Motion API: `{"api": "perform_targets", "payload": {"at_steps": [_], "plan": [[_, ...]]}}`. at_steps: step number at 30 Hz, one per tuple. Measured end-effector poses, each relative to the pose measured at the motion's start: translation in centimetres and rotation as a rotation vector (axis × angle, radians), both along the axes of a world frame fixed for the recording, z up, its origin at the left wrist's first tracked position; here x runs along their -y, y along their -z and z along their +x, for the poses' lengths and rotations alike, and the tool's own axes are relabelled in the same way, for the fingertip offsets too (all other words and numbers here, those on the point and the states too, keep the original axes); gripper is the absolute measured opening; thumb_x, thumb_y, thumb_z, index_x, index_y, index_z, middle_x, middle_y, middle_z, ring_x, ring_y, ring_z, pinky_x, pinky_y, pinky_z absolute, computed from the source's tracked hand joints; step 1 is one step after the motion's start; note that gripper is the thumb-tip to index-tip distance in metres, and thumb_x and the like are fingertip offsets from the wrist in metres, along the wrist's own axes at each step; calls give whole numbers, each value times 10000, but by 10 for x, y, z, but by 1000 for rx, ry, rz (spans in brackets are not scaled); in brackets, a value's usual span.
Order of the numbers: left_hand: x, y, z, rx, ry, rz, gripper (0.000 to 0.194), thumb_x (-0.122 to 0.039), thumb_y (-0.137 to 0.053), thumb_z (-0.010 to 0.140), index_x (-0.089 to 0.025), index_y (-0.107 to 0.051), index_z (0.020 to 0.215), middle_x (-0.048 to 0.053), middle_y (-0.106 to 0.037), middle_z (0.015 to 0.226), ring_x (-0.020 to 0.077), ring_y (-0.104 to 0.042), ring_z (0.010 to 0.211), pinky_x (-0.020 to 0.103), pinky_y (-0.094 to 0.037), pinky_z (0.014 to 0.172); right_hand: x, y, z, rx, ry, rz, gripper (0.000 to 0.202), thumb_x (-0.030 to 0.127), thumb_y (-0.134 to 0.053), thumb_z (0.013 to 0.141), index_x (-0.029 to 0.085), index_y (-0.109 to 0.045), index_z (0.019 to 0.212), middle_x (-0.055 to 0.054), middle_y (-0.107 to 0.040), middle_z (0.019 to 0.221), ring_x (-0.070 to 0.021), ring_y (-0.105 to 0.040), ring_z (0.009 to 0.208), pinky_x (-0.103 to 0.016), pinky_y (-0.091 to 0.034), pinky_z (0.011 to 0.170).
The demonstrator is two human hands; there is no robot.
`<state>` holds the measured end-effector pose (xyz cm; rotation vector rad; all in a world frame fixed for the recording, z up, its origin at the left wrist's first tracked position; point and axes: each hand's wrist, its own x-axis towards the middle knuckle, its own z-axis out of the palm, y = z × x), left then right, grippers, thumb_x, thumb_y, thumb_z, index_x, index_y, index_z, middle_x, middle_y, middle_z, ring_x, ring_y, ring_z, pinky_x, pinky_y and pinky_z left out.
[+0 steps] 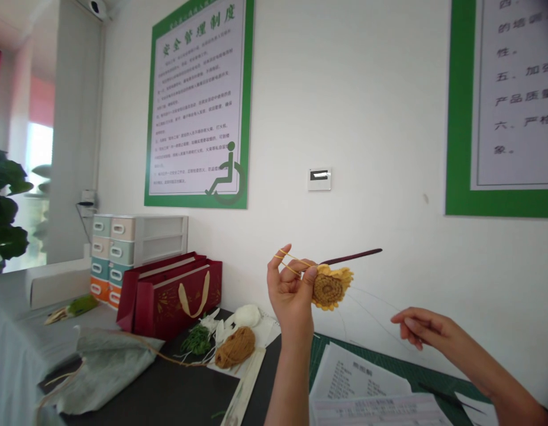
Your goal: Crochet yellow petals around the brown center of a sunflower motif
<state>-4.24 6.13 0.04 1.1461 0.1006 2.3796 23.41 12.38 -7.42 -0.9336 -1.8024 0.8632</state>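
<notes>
My left hand (296, 281) is raised in front of the wall, pinching a crocheted flower (329, 289) between thumb and fingers. The flower has a brown round centre and yellow petals. Yellow yarn (289, 255) loops around the raised index finger. A dark red crochet hook (354, 256) sticks out to the right from behind the flower's top edge; its other end is hidden by the hand. Lower right, my right hand (427, 326) is held apart from the flower, fingers curled together. A thin pale thread (376, 313) runs from the flower towards its fingertips.
On the dark table lie a brown yarn ball (236, 347), green yarn (196, 340), white yarn (247, 316) and a grey cloth bag (108, 367). Red gift bags (167, 296) and a drawer unit (138, 239) stand behind. Printed papers (358, 376) and dark scissors (451, 399) lie on a green mat (438, 376).
</notes>
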Motion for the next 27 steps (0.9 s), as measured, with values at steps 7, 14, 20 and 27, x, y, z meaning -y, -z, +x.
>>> {"api": "perform_targets", "payload": {"at_steps": [7, 14, 20, 27], "plan": [[-21, 5, -15, 54, 109, -29, 561, -148, -877, 793, -271, -630, 1282, -51, -786, 780, 95, -734, 771, 219, -565, 804, 3, 0, -12, 72, -93, 14, 646, 690, -593, 899, 200, -670, 1313, -147, -742, 1043, -178, -628, 675, -330, -502, 559], [-13, 3, -6, -93, 107, 79, 518, -87, -861, 793, -282, -677, 1236, -45, -780, 736, 145, -747, 806, 297, -592, 837, 22, -15, -35, 152, -127, 151, 806, 553, -762, 846, 296, -465, 1550, -146, -595, 1516, -320, -545, 1409, -531, -400, 1190], [0, 3, 13, -219, 117, 186, 496, -72, -815, 838, -303, -676, 1254, -46, -780, 741, 151, -727, 789, 347, -592, 862, 34, -28, -74, 108, -114, 214, 588, 560, -722, 876, 208, -651, 1341, -175, -675, 1390, -353, -608, 1314, -542, -395, 1186], [10, 0, 16, -297, 116, 282, 525, -31, -783, 853, -321, -671, 1276, -27, -809, 797, 160, -717, 798, 377, -569, 882, 41, -31, -93, 39, -237, 163, 491, 663, -553, 936, 197, -664, 832, -63, -674, 773, -204, -621, 707, -349, -540, 695]]}}
